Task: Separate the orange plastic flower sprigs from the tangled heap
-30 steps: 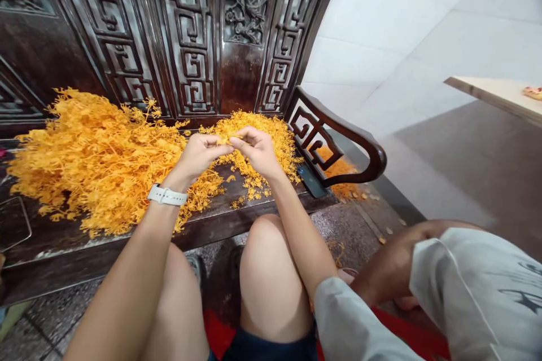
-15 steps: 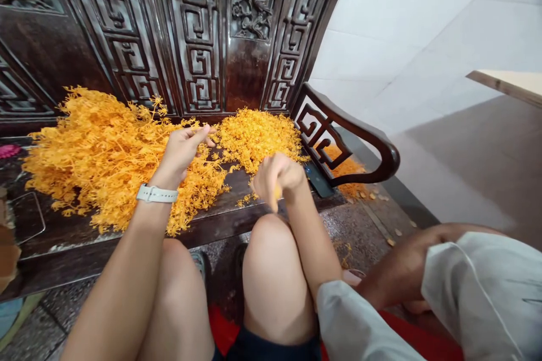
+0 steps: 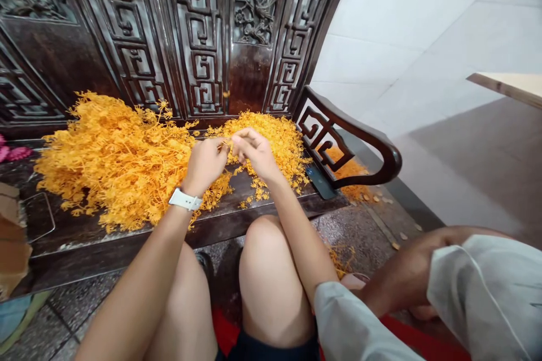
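My left hand (image 3: 207, 164), with a pale-banded watch on the wrist, is closed in a pinch in front of the piles. A thin orange plastic sprig (image 3: 227, 144) shows at its fingertips, mostly hidden. Facing it, my right hand (image 3: 256, 153) has thumb and fingers bent together on the same sprig, the tips almost touching my left hand. A large heap of orange branching plastic sprigs (image 3: 122, 163) lies to the left on the dark wooden bench (image 3: 203, 228). Behind my right hand is a lower pile of small orange pieces (image 3: 282, 144).
A carved backrest (image 3: 249, 79) and curved armrest (image 3: 368, 146) bound the bench. A phone (image 3: 322, 182) lies by the armrest, a cardboard box (image 3: 12, 237) and wire loop at left. Orange bits (image 3: 347, 172) lie on the floor. Another person's leg (image 3: 402, 262) is at right.
My right hand has risen from near my knee to meet my left hand, which has moved right and slightly down. A small orange bit now shows against the backrest.
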Demonstrator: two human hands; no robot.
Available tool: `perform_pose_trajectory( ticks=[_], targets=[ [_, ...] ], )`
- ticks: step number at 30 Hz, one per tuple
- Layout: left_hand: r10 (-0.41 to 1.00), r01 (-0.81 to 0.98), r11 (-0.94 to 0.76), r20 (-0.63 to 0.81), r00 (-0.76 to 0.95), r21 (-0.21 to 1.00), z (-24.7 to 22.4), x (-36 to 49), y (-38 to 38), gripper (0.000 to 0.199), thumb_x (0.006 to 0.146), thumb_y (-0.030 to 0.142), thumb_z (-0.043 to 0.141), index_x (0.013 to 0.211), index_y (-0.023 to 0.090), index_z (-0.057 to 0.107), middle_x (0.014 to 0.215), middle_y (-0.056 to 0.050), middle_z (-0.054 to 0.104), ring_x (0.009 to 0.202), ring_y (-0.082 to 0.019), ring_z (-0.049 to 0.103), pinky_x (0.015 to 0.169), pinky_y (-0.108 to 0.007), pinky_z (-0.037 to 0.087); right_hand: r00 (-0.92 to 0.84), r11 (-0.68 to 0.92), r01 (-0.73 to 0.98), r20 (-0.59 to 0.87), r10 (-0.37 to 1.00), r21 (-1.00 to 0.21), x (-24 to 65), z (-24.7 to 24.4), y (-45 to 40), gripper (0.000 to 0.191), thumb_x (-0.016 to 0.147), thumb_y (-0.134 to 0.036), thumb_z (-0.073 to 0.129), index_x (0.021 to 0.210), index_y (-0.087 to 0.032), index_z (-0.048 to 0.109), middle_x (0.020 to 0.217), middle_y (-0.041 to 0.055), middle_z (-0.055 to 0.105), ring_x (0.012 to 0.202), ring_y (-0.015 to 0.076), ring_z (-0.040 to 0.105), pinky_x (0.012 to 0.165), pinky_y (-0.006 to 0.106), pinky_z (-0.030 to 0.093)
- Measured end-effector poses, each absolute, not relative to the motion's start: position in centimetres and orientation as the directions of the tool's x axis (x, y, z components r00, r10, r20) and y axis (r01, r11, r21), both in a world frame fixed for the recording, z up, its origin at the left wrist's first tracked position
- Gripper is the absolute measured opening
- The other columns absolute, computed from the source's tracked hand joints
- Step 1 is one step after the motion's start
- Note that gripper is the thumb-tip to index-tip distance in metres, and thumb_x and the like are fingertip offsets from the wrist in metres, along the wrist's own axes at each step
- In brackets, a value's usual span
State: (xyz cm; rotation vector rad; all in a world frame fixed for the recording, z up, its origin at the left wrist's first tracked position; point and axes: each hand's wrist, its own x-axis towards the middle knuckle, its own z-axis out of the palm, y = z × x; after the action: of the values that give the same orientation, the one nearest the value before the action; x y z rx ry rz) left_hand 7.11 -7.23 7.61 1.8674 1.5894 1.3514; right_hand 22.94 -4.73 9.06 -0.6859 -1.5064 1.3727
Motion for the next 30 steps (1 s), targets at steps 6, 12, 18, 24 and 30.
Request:
perform_pose_trajectory(
  ticks=[6,12,18,24,30],
  targets=[
    [0.879,0.600,-0.311,0.463,-0.112,0.737,7.9,8.2,-8.0,0.024,0.090,0.024,0.067,0.066,0.022,0.067,0.057,-0.004,0.049,0.055,-0.020,0.035,0.066,-0.035,0.017,-0.346,0.417,-0.071,0.415,0.841,-0.906,22.5,8.1,-4.4,0.035,0.090,-0.051,0.080,0.102,-0.022,0.063,0.073,-0.0039,0.059,0.064,0.0113,0.051,0.061,0.027,0.041],
    [0.918,0.399,-0.355,0.396,-0.024,0.845,8.3,7.7,-8.0,0.026,0.095,0.039,0.068,0.079,0.021,0.077,0.062,-0.002,0.059,0.057,-0.018,0.039,0.065,-0.032,0.025,-0.152,0.410,-0.111,0.423,0.893,-0.906,23.1,7.6,-3.4,0.033,0.091,-0.049,0.077,0.108,-0.024,0.064,0.074,-0.0021,0.063,0.062,0.0121,0.052,0.059,0.028,0.041],
    [0.877,0.482,-0.281,0.426,-0.223,0.830,6.6,4.5,-6.1,0.029,0.083,0.029,0.080,0.059,0.022,0.067,0.058,-0.004,0.051,0.067,-0.022,0.045,0.066,-0.032,0.027,-0.595,0.407,-0.211,0.447,0.668,-0.889,27.0,11.5,-6.9,0.028,0.089,-0.050,0.081,0.093,-0.024,0.071,0.071,0.0017,0.066,0.060,0.0125,0.057,0.058,0.028,0.045],
    [0.908,-0.064,-0.210,0.171,-0.383,0.976,7.1,3.3,-5.4,0.026,0.082,0.046,0.084,0.077,0.021,0.079,0.086,-0.007,0.074,0.069,-0.015,0.055,0.063,-0.029,0.043,-0.694,0.205,-0.265,0.334,0.638,-0.942,27.9,10.0,-3.9,0.066,0.072,-0.087,0.072,0.094,-0.025,0.071,0.068,0.0045,0.062,0.057,0.0132,0.048,0.051,0.029,0.038],
    [0.944,-0.282,-0.214,0.124,-0.305,0.935,8.6,6.3,-7.0,0.021,0.083,0.040,0.087,0.087,0.020,0.084,0.082,-0.006,0.072,0.069,-0.013,0.057,0.064,-0.026,0.047,-0.202,0.043,-0.490,0.161,0.966,-0.870,25.0,8.5,-2.6,0.044,0.091,-0.062,0.065,0.110,-0.022,0.065,0.089,0.0027,0.067,0.066,0.0103,0.049,0.060,0.026,0.044]
  ],
)
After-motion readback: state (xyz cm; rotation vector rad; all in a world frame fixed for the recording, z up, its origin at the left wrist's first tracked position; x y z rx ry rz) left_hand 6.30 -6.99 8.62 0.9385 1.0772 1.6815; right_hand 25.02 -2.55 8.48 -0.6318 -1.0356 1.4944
